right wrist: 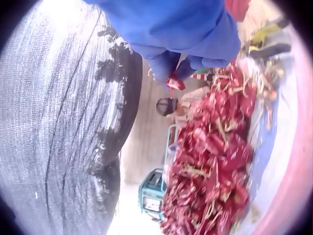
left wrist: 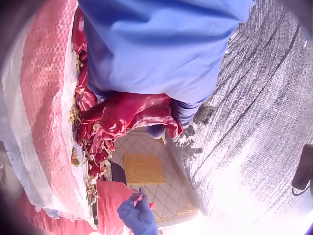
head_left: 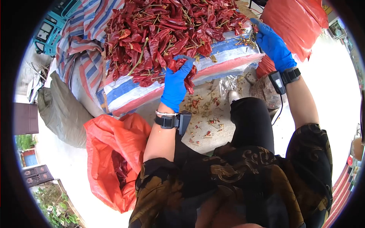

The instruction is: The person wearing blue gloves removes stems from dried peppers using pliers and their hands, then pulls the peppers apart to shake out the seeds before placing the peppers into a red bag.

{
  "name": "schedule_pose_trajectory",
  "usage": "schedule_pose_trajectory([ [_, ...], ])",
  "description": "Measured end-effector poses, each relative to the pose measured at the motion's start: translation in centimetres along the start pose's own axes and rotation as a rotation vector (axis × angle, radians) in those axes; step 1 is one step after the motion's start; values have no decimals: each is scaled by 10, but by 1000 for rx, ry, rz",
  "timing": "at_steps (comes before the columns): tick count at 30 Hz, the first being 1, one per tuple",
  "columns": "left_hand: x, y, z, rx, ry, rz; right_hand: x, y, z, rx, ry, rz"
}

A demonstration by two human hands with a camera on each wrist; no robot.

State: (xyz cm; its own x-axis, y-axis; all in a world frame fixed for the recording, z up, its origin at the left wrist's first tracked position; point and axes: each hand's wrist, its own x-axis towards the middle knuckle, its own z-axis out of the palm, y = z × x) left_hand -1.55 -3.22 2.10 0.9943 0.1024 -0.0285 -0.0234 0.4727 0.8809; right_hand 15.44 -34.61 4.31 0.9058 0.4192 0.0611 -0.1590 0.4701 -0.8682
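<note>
A heap of dried red chilies (head_left: 159, 34) lies on a blue, white and red striped woven sack (head_left: 224, 60). My left hand (head_left: 175, 85), in a blue glove, grips several chilies (left wrist: 132, 112) at the heap's front edge, and their red ends stick out past the fingers. Off to the right, my right hand (head_left: 275, 47), gloved alike, is raised beside a small pile of stems (head_left: 247, 40) on the sack's right end. Between its fingertips it pinches a small red chili piece (right wrist: 175, 83), mostly covered by the glove.
An open orange-red sack (head_left: 110, 133) with chilies inside stands at my left. Another full red sack (head_left: 292, 24) is at the back right. Stems and chili scraps (head_left: 207, 121) litter the floor before me. A person in a dark cap (right wrist: 166, 106) is beyond the heap.
</note>
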Motion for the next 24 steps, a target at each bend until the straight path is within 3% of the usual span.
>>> schedule_pose_trajectory([
  [2, -19, 8, 20, 33, 22, 64, -33, 9, 64, 80, -130, 36],
  [4, -43, 21, 34, 40, -137, 37, -61, 21, 122, 39, -89, -50],
  [9, -108, 41, 54, 188, -89, 190, -122, 42, 200, -200, -115, -140],
  [11, -129, 48, 60, 288, -27, 303, -142, 44, 217, -278, -136, -186],
  [14, -155, 50, 59, 272, 10, 316, -169, 49, 233, -342, -158, -258],
  [21, -193, 51, 65, 297, 71, 279, -200, 36, 243, -401, -283, -76],
  [23, -202, 58, 69, 184, 41, 186, -203, 41, 241, 127, -351, 229],
  [24, -205, 60, 72, 67, 8, 94, -205, 44, 239, 127, -354, 230],
])
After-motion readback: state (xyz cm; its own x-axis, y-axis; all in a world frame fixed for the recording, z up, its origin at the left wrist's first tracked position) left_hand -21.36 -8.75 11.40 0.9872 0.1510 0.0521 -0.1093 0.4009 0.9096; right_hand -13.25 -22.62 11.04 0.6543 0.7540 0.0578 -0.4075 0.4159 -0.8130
